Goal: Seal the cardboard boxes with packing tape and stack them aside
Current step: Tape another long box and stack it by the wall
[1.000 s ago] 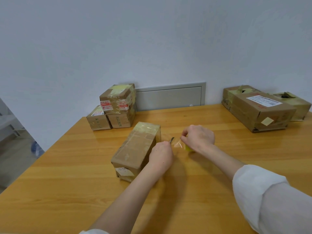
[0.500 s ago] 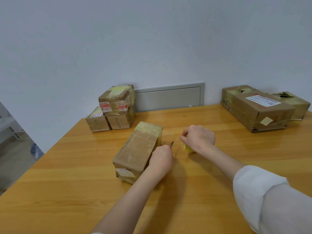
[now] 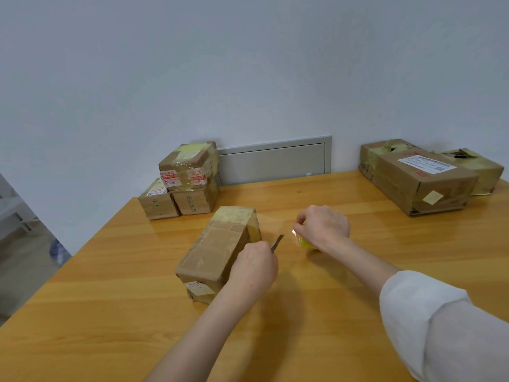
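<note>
Gripping a small blade (image 3: 277, 241) with my left hand (image 3: 253, 267), fingers curled round its handle beside the box (image 3: 217, 252) near the middle of the table (image 3: 110, 312), I point its tip at the clear strip (image 3: 294, 232), ready to cut it free. Just beyond, my right hand (image 3: 322, 226) pinches the tape roll (image 3: 305, 244), keeping that strip taut off the box's far end. Taped boxes (image 3: 188, 177) sit stacked at the far left corner, out of the way, while more boxes (image 3: 418, 179) wait at the far right corner.
</note>
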Demonstrator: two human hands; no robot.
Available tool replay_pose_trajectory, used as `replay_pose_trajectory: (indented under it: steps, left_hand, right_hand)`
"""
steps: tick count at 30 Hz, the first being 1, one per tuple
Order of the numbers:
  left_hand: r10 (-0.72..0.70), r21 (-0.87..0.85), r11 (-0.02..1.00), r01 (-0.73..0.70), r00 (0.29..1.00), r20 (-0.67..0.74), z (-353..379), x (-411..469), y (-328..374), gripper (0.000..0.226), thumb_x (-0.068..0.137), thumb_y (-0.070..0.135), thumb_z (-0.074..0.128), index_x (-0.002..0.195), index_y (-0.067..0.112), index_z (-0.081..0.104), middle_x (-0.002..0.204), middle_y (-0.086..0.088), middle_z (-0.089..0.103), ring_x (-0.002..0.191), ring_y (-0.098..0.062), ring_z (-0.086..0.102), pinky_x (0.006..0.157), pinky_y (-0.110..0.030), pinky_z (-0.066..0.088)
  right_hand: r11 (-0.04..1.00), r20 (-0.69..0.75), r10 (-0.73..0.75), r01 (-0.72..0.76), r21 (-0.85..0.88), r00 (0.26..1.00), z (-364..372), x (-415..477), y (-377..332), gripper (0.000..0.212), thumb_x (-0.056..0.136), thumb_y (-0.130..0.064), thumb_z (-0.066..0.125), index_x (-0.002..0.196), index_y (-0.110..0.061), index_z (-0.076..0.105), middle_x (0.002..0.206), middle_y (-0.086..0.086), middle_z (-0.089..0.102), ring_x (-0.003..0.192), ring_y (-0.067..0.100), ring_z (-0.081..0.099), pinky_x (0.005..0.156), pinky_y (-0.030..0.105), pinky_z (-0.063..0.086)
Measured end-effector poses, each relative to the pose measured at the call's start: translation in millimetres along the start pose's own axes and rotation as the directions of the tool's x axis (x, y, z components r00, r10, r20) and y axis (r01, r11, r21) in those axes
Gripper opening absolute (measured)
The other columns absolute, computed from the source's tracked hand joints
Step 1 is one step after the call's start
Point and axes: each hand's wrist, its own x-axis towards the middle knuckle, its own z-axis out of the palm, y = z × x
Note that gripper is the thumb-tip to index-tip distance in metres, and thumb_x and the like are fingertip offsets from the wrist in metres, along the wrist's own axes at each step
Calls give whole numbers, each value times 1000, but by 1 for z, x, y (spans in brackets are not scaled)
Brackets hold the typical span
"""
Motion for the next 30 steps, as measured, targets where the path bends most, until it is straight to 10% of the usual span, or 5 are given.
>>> replay_pose_trajectory:
  steps: [4,25,30]
  left_hand:
    - [75,-38,996,-82,983,-169,-4,3,11,21,98,21,44,104,11,61,89,-6,65,73,-21,61,61,-29,51]
    - [-76,20,997,75,995,72,20,29,-13,27,94,-1,36,103,3,61,98,-12,62,86,-28,62,65,-31,49]
    - [-46,-136,990,44,999,-10,20,26,3,22,94,15,40,91,5,60,95,-13,64,86,-32,61,70,-36,50]
  right_hand:
    - [1000,1,-4,4,-1,1000,1,2,0,19,88,-44,54,92,-39,72,90,-5,68,79,21,57,57,25,33]
    - [1000,5,19,-19,18,1000,-3,1,8,20,85,-39,54,86,-37,73,66,-9,57,67,19,52,48,22,29]
    - [993,5,46,-46,110,999,-4,5,12,17,86,-42,56,85,-37,72,86,-8,67,75,19,54,51,22,30]
